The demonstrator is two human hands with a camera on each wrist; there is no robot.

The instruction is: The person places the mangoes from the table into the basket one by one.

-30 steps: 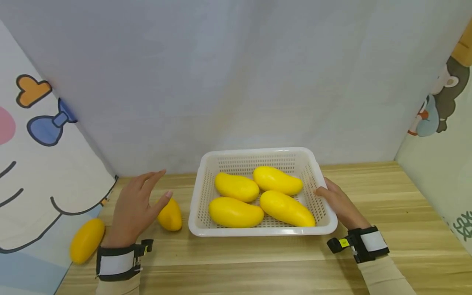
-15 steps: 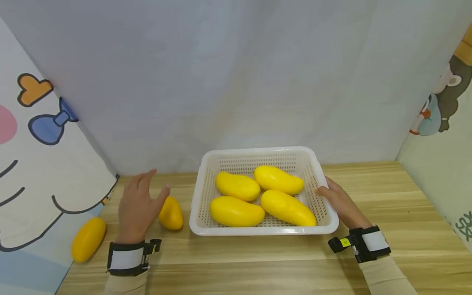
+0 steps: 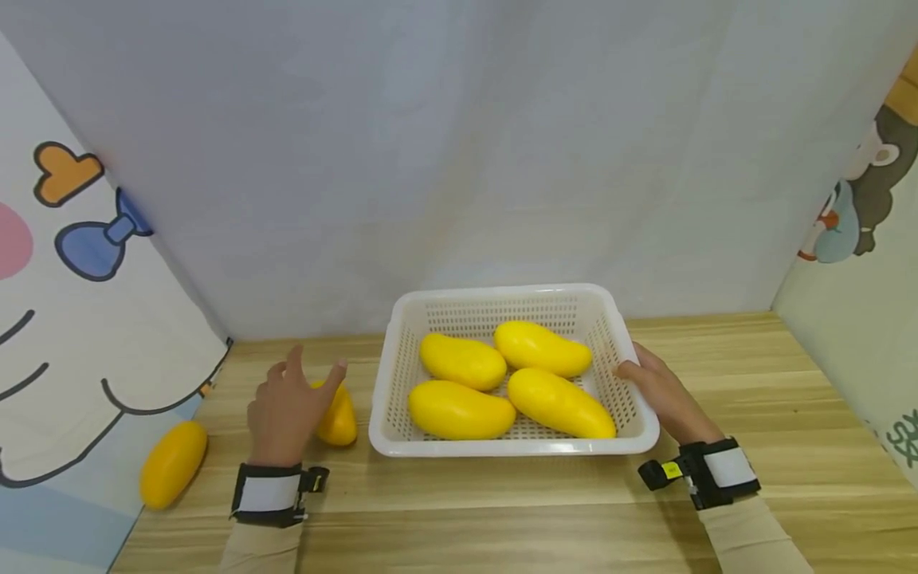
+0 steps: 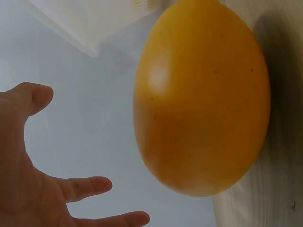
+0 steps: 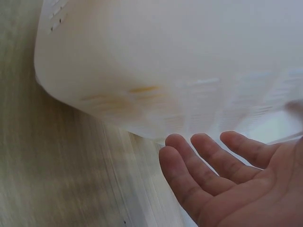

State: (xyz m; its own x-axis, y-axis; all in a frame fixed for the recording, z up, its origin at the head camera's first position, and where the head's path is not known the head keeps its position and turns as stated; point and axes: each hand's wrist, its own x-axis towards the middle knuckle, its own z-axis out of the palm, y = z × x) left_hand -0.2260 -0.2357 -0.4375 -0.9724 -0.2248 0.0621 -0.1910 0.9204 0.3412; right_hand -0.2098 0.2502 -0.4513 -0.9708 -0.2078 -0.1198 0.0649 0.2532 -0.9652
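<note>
My left hand [image 3: 287,410] is beside a yellow mango [image 3: 340,418] on the table, thumb and fingers spread. In the left wrist view, bare space shows between that hand [image 4: 28,165] and the mango [image 4: 203,104]. With my right hand [image 3: 663,395] I hold the right end of a white plastic basket [image 3: 502,449], thumb over the rim. Seen from the right wrist, the fingers of this hand [image 5: 232,184] bend beneath the basket wall [image 5: 142,56]. Several brighter yellow mangoes [image 3: 461,410] lie inside the basket.
Another mango [image 3: 174,465] rests at the table's left side, by the printed cartoon panel [image 3: 86,335]. A pale grey wall [image 3: 459,159] stands behind the wooden table [image 3: 459,510]. To the right is a second printed panel [image 3: 853,319].
My left hand has moved right, closer to the mango beside the basket, and now covers part of it. The right hand and the basket stay nearly in place.
</note>
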